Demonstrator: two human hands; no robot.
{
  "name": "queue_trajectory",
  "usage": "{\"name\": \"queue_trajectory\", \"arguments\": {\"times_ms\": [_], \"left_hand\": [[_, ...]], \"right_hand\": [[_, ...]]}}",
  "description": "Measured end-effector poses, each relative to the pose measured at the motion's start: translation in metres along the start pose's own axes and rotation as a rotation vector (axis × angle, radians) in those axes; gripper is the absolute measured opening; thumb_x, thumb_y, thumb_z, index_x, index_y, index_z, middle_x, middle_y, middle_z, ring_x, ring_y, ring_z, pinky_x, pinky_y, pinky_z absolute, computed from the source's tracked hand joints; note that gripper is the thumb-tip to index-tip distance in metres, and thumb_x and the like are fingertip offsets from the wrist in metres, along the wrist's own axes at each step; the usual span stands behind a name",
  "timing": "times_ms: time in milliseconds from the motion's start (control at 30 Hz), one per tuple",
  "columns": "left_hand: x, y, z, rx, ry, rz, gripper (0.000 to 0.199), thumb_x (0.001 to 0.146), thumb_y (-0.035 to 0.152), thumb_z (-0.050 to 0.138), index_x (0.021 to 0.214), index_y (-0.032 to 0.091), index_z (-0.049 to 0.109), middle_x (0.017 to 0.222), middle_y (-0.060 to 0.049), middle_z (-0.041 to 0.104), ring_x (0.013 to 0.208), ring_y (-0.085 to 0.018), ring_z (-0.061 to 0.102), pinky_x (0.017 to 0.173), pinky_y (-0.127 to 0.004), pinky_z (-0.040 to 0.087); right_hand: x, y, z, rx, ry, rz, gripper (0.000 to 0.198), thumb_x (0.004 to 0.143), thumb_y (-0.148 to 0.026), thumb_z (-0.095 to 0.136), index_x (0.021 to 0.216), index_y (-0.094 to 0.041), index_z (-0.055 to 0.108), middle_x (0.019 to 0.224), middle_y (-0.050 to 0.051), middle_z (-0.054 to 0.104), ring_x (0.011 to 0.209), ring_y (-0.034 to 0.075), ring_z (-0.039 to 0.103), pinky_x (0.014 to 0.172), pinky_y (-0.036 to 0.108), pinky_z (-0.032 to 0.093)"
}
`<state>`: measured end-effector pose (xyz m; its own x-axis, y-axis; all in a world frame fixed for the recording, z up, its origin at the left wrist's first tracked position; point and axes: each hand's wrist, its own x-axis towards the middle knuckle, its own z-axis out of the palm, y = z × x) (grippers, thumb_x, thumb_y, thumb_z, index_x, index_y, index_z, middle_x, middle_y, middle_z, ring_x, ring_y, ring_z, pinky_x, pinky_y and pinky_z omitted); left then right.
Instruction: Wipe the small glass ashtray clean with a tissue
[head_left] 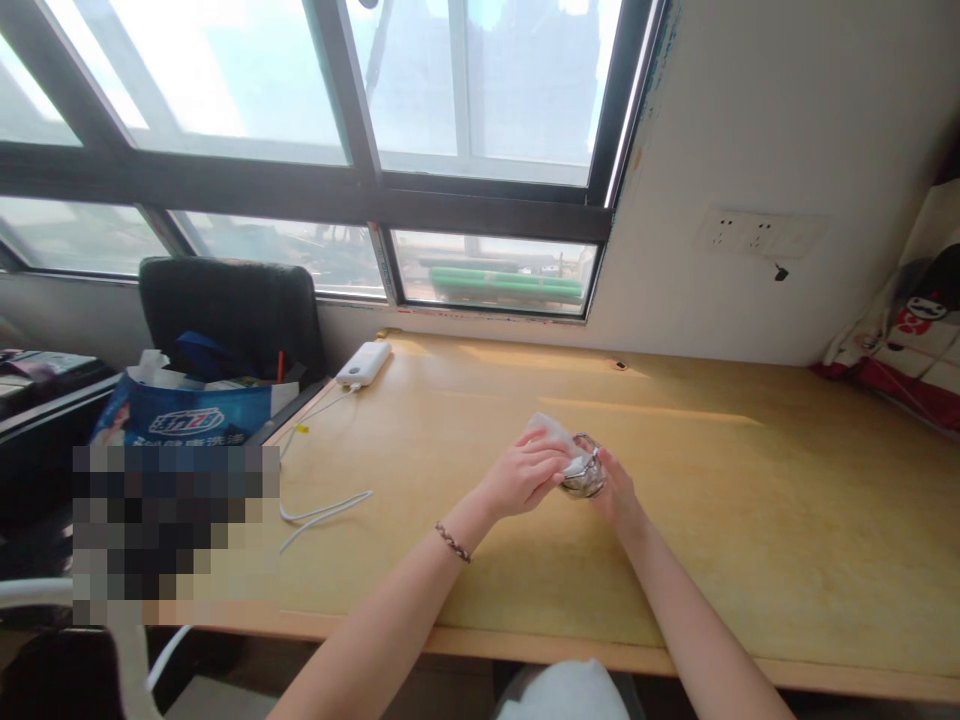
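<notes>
While right hand (618, 492) clasps glassware (583, 484) — heading, long axis unclear — left hand (525, 471), gripping tissue (549, 430)

The single view looks from the person's head, above the near edge of the table (750, 500), facing forward and tilted down. It takes in a wide span: window (360, 180) from ten to twelve o'clock, wall (712, 300) at two, chair (232, 310) at nine. The left forearm (390, 610) enters near seven o'clock, the right forearm (682, 610) between four and five. Left hand (531, 468) and right hand (616, 490) appear near, around four to five o'clock from centre.
</notes>
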<state>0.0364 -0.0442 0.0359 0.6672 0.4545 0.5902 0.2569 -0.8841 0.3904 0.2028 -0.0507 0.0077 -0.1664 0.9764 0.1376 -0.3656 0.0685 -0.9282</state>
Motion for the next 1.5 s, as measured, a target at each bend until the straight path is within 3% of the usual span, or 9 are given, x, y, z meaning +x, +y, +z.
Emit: {"name": "queue_trajectory", "arguments": {"times_ms": [167, 267, 367, 433, 533, 633, 1033, 1267, 1500], "left_hand": [[0.005, 0.015, 0.003, -0.067, -0.012, -0.024, 0.045, 0.086, 0.041, 0.022, 0.116, 0.018, 0.046, 0.118, -0.01, 0.051, 0.115, -0.018, 0.039, 0.102, -0.039, 0.013], [0.007, 0.022, 0.006, -0.166, -0.005, -0.087, 0.046, 0.086, 0.04, 0.019, 0.113, 0.019, 0.05, 0.114, -0.008, 0.054, 0.11, -0.018, 0.044, 0.102, -0.038, 0.015], [0.006, 0.02, 0.009, -0.261, 0.001, -0.166, 0.047, 0.087, 0.038, 0.018, 0.094, 0.018, 0.06, 0.09, -0.005, 0.063, 0.089, -0.017, 0.054, 0.099, -0.038, 0.021], [0.005, 0.016, 0.01, -0.311, 0.025, -0.218, 0.05, 0.086, 0.039, 0.019, 0.073, 0.016, 0.061, 0.068, -0.003, 0.061, 0.07, -0.015, 0.054, 0.095, -0.037, 0.027], [0.004, 0.009, 0.011, -0.378, 0.088, -0.258, 0.053, 0.086, 0.04, 0.021, 0.05, 0.015, 0.05, 0.049, -0.001, 0.048, 0.057, -0.013, 0.047, 0.088, -0.034, 0.035], [0.003, 0.006, 0.008, -0.372, 0.114, -0.233, 0.051, 0.086, 0.039, 0.021, 0.045, 0.016, 0.042, 0.047, -0.001, 0.042, 0.055, -0.012, 0.043, 0.083, -0.032, 0.037], [-0.001, 0.005, 0.002, 0.04, 0.071, -0.04, 0.032, 0.084, 0.032, 0.033, 0.07, 0.017, 0.057, 0.073, -0.008, 0.06, 0.081, -0.018, 0.051, 0.089, -0.039, 0.032], [0.003, 0.011, 0.022, -0.168, 0.255, -0.141, 0.027, 0.084, 0.023, 0.035, 0.102, 0.015, 0.055, 0.1, -0.012, 0.059, 0.097, -0.018, 0.051, 0.085, -0.037, 0.04], [0.002, 0.015, 0.028, -0.242, 0.241, -0.099, 0.034, 0.084, 0.016, 0.035, 0.115, 0.018, 0.048, 0.12, -0.01, 0.05, 0.113, -0.018, 0.043, 0.094, -0.037, 0.037]], "right_hand": [[0.001, 0.003, -0.001, 0.076, 0.063, 0.046, 0.042, 0.071, -0.054, 0.042, 0.084, -0.019, 0.061, 0.089, 0.006, 0.066, 0.089, 0.024, 0.059, 0.078, 0.039, 0.045], [0.0, 0.003, 0.0, 0.034, 0.034, 0.049, 0.041, 0.069, -0.052, 0.045, 0.085, -0.018, 0.062, 0.09, 0.007, 0.066, 0.09, 0.024, 0.058, 0.08, 0.039, 0.044], [0.0, 0.003, 0.001, 0.024, 0.024, 0.015, 0.042, 0.068, -0.051, 0.048, 0.087, -0.017, 0.061, 0.087, 0.006, 0.066, 0.084, 0.024, 0.06, 0.077, 0.038, 0.045], [0.001, 0.004, 0.001, 0.023, 0.049, -0.019, 0.042, 0.066, -0.052, 0.05, 0.086, -0.017, 0.06, 0.083, 0.006, 0.066, 0.079, 0.024, 0.061, 0.073, 0.037, 0.046], [0.001, 0.006, 0.0, 0.0, 0.059, -0.035, 0.043, 0.065, -0.052, 0.052, 0.087, -0.016, 0.059, 0.084, 0.006, 0.065, 0.078, 0.023, 0.06, 0.071, 0.035, 0.046], [0.0, 0.006, 0.001, -0.033, 0.05, -0.037, 0.042, 0.065, -0.049, 0.054, 0.091, -0.016, 0.057, 0.087, 0.007, 0.064, 0.08, 0.023, 0.059, 0.073, 0.035, 0.046], [0.002, 0.005, 0.001, -0.03, 0.097, -0.084, 0.039, 0.069, -0.05, 0.05, 0.088, -0.018, 0.059, 0.086, 0.006, 0.064, 0.079, 0.021, 0.06, 0.071, 0.034, 0.046], [0.006, 0.007, -0.006, 0.011, 0.258, -0.169, 0.036, 0.069, -0.046, 0.054, 0.088, -0.015, 0.06, 0.089, 0.008, 0.064, 0.084, 0.023, 0.059, 0.075, 0.036, 0.045], [0.005, 0.011, -0.007, -0.121, 0.333, -0.198, 0.035, 0.071, -0.037, 0.057, 0.099, -0.017, 0.054, 0.095, 0.007, 0.063, 0.084, 0.021, 0.058, 0.075, 0.034, 0.045]]}}
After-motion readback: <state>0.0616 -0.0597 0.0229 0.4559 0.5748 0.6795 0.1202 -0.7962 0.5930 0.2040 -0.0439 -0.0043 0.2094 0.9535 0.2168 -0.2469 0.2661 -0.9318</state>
